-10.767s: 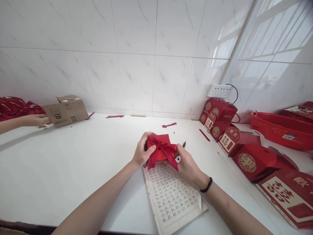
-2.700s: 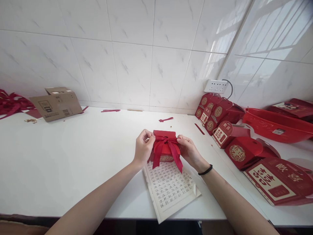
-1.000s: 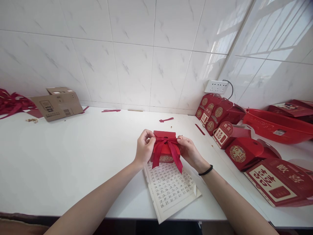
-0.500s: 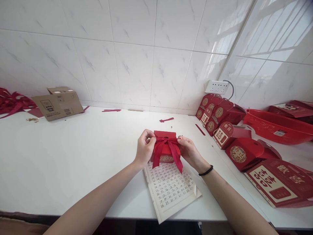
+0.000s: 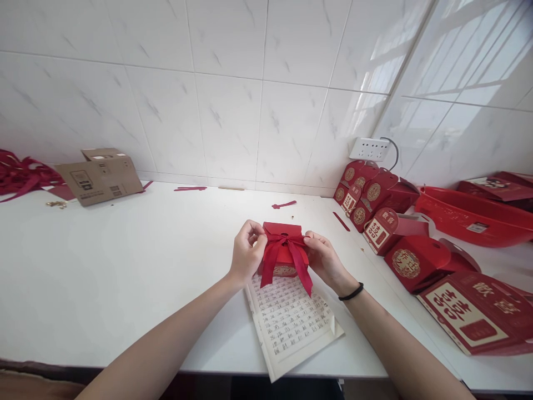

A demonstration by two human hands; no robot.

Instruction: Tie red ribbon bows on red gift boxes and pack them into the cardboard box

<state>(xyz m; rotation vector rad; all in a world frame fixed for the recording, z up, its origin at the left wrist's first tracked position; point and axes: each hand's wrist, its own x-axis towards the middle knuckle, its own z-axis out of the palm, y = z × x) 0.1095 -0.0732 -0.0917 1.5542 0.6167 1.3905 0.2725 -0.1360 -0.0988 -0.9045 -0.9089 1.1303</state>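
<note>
A small red gift box (image 5: 283,228) with gold print on its lower front stands before me on the far end of a handwritten notebook (image 5: 297,328). Round it runs a dark red ribbon (image 5: 300,265), tied in a bow at the front with two tails hanging down. At the box's left side, my left hand (image 5: 249,250) pinches one loop of the bow between thumb and finger. On the opposite side my right hand (image 5: 327,256) pinches the other loop. Both hands are closed, and the fingertips partly cover the loops.
Finished-looking red boxes (image 5: 416,261) line the right side, beside a red plastic basin (image 5: 478,219). A power strip (image 5: 370,149) sits at the wall. On the left are a cardboard box (image 5: 106,180) and a heap of red ribbon (image 5: 25,175). Ribbon scraps (image 5: 284,205) lie near the wall.
Hardly anything differs. Both hands keep their pinch on the bow's loops, and the view has shifted very slightly.
</note>
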